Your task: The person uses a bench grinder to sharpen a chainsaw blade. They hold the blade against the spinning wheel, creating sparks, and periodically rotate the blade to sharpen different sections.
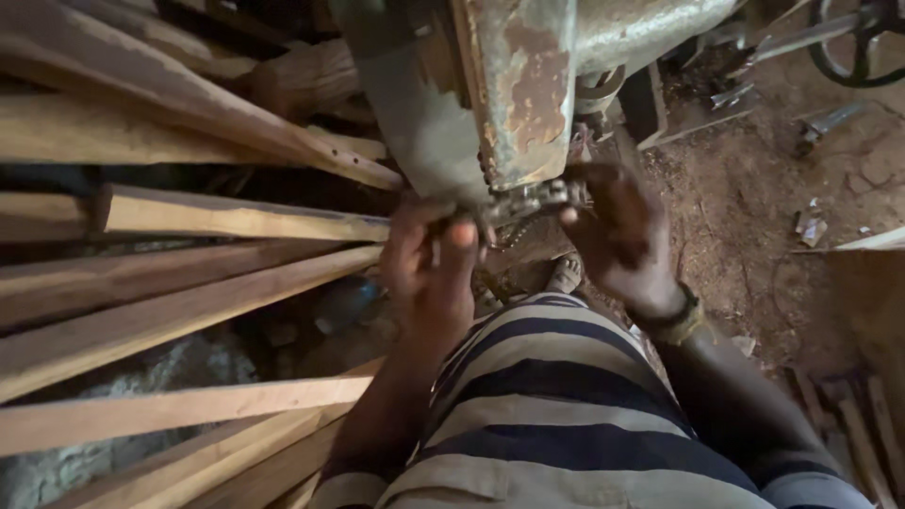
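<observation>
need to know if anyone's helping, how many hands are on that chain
2: the left hand grips the chain under the rusty machine; the right hand pinches its other end. No other hands show.

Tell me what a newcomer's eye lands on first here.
Top centre, a rusty grey-green machine housing looms over both hands: the left hand and right hand work a metal chain at its lower edge. Long wooden planks fan across the left, above a reddish dirt floor at right.

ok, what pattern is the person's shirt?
Horizontal stripes, dark navy alternating with pale beige, on the shirt; seen best in the head view.
</observation>
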